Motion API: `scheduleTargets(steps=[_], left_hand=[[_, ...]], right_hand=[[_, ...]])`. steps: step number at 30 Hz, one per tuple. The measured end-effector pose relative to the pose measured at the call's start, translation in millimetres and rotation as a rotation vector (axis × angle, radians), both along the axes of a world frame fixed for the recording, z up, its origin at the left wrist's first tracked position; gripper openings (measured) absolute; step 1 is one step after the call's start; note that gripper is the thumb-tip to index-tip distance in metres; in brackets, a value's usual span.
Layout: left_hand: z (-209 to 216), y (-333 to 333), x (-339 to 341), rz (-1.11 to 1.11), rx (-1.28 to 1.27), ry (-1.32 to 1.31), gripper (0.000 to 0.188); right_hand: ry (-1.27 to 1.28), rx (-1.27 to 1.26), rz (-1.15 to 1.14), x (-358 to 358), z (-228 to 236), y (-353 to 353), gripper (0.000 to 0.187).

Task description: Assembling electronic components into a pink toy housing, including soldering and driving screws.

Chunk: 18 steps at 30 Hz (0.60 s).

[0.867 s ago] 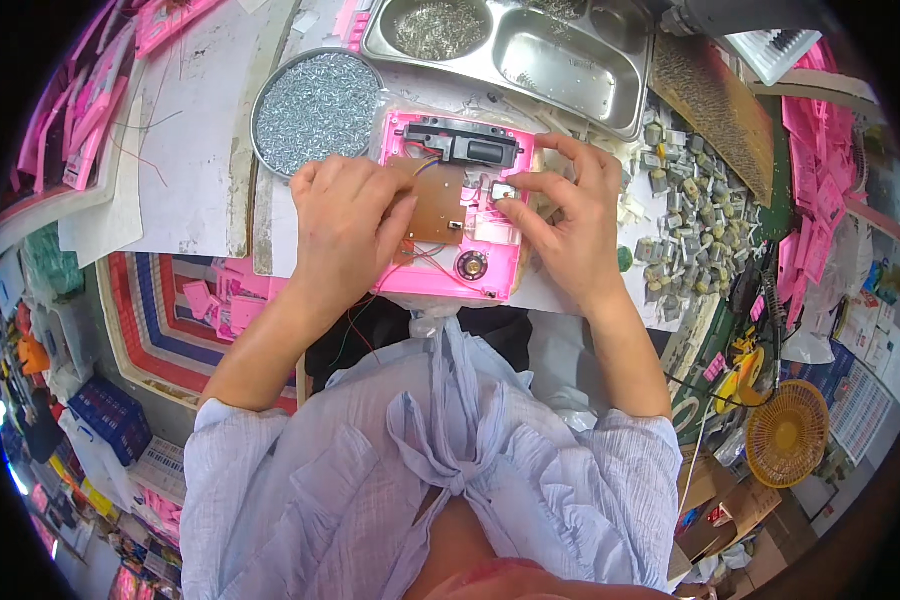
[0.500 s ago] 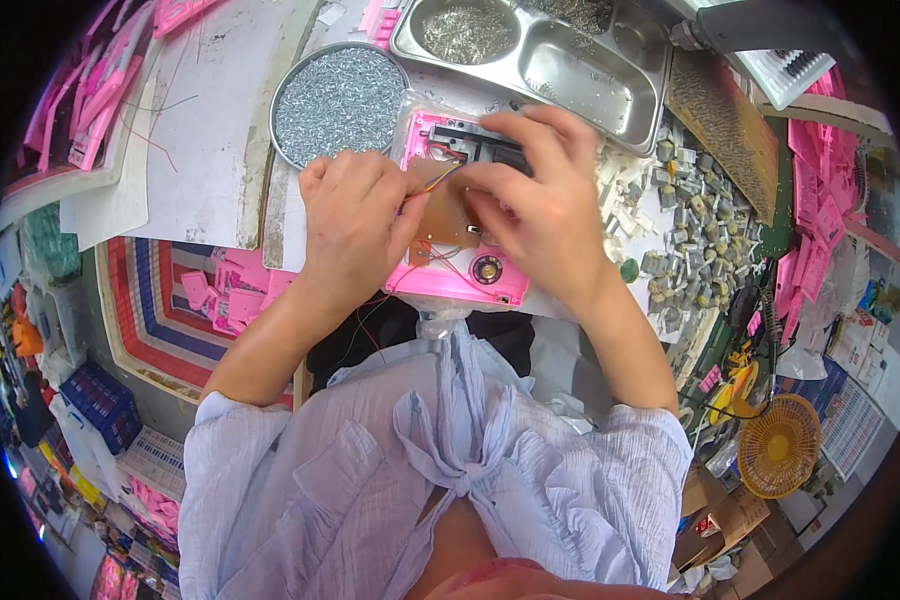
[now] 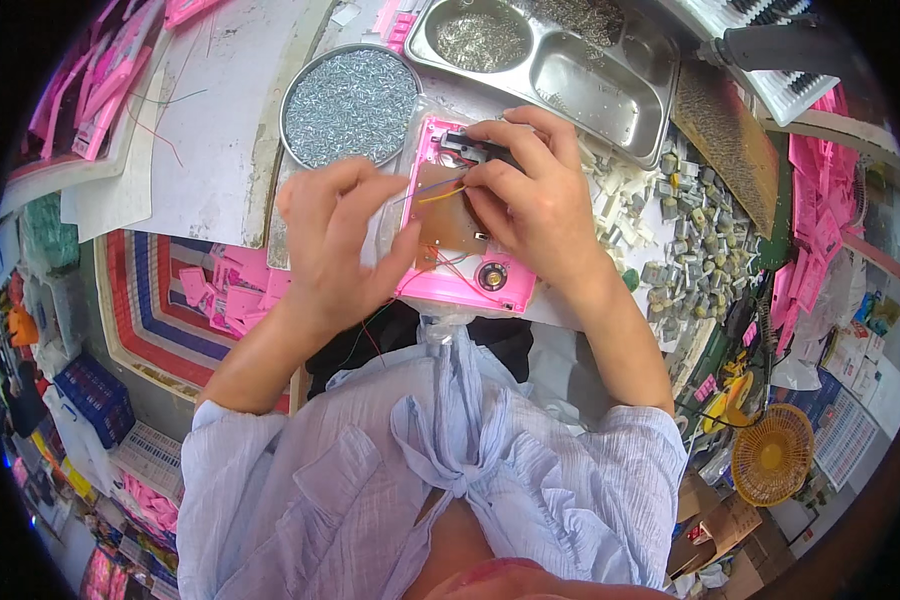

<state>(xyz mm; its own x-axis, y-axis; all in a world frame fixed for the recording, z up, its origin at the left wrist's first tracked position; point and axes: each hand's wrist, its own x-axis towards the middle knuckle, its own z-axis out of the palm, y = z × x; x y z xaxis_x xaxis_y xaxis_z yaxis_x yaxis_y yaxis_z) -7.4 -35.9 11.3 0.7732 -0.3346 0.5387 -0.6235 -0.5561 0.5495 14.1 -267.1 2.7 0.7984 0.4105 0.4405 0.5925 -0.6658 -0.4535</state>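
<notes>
The pink casing [image 3: 515,290] lies face-down-side unclear at the near edge of the bench [image 3: 225,130], its brown circuit board [image 3: 448,228] exposed. The right hand [image 3: 540,190] curls over it, thumb and forefinger apparently pinching the yellow wire [image 3: 438,197]. The left hand [image 3: 338,238] has thumb and forefinger spread, nothing visible between them. The step seems to be wire handling; the next move likely calls for a light, steady pinch without tugging the joints.
</notes>
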Motion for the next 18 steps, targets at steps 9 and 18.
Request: scheduleTargets(steps=[9,18], left_hand=[[-3.1,-44.3,-7.7,-0.285,-0.230,0.283,0.035],[40.2,-16.7,25.3,0.010,0.051,0.232,0.026]], right_hand=[[0.031,0.130,-0.158,-27.7,-7.6,-25.1,0.018],[0.116,0.325,-0.255,-36.1,-13.6,-46.7,0.015]])
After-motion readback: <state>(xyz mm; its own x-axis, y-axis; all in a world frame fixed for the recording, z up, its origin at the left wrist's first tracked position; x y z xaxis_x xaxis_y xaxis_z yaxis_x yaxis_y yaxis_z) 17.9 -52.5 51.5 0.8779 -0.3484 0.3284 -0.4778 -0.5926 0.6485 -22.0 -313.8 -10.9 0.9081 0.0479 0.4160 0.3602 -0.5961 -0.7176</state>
